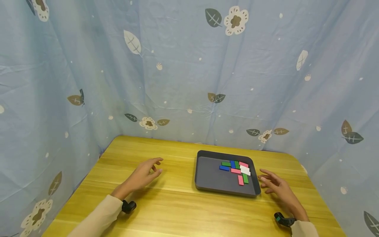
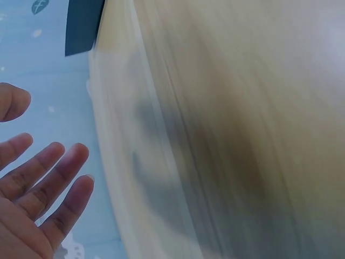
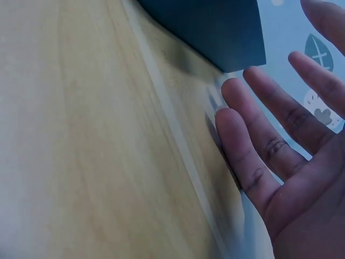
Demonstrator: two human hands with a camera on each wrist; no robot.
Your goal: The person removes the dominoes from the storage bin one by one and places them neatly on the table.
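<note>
A dark grey tray [image 1: 210,179] sits on the wooden table, right of the middle. Several flat rectangular blocks lie in its right half, among them a blue block [image 1: 224,168], a pink block [image 1: 240,180], a green block [image 1: 245,178] and white blocks [image 1: 245,170]. My left hand [image 1: 143,175] hovers over the table to the left of the tray, fingers relaxed and holding nothing. Just beyond the tray's right wall is my right hand [image 1: 278,187], its fingers loosely extended and empty. In the right wrist view the tray's outer wall [image 3: 215,32] shows past the fingertips.
The yellow wood-grain table [image 1: 177,214] has rounded back corners. A light blue curtain [image 1: 177,82] with flowers and leaves hangs close behind and along both sides. Each wrist carries a black band, a left band [image 1: 129,207] and a right band [image 1: 284,219].
</note>
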